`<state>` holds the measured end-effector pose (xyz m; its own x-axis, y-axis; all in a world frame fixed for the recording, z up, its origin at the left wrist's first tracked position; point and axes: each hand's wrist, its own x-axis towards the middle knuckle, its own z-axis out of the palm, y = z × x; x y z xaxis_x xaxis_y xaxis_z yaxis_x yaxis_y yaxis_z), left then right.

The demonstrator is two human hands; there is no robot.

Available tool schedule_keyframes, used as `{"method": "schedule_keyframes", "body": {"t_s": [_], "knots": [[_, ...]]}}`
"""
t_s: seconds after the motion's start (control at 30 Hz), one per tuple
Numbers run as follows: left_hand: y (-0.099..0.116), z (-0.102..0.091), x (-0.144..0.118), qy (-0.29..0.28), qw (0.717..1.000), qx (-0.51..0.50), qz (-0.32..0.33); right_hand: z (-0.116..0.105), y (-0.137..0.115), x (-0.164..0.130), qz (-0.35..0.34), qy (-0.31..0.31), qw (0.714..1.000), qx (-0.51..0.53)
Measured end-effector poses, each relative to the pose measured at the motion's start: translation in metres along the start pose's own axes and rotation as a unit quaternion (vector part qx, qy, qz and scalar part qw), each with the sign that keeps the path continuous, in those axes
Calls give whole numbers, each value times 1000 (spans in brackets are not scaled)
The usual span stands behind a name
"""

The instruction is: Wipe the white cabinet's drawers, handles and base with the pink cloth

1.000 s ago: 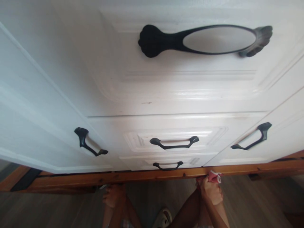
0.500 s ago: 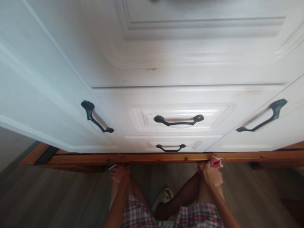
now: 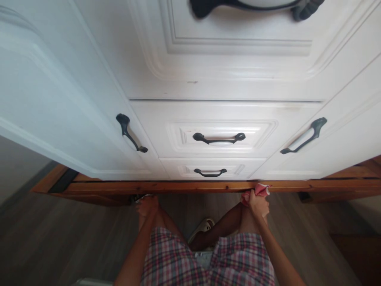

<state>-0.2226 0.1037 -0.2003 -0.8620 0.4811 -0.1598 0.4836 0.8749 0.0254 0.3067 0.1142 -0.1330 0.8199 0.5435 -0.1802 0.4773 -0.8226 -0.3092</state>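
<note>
My right hand [image 3: 258,205] is closed round a crumpled red cloth [image 3: 262,190] with a pale edge, just in front of a wooden ledge. The hand rests near my right knee. On the other side, my left hand [image 3: 147,206] lies by my left knee with its fingers curled. A small dark and light item [image 3: 139,198] pokes out at that hand, too dim to name. Above the ledge stands a white cabinet front with an upper drawer handle [image 3: 219,139], a lower drawer handle [image 3: 210,172], and slanted door handles on the left [image 3: 131,133] and right [image 3: 305,136].
The wooden ledge [image 3: 178,186] runs along the cabinet's foot, across the view. Below it spreads a grey plank floor [image 3: 83,234]. A light shoe [image 3: 204,227] is between my legs. Another dark handle [image 3: 256,6] juts out at the top.
The view has shifted, bringing the top handle and more of the checked shorts into sight. Both hands keep their places by the knees, the right one still gripping the red cloth.
</note>
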Motion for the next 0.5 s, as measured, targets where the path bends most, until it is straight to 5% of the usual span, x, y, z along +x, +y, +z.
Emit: {"method": "schedule_keyframes", "body": {"t_s": [0.5], "knots": [[-22, -24, -3, -32, 996, -71, -36, -52, -16, -19, -22, 110, 993, 46]]}}
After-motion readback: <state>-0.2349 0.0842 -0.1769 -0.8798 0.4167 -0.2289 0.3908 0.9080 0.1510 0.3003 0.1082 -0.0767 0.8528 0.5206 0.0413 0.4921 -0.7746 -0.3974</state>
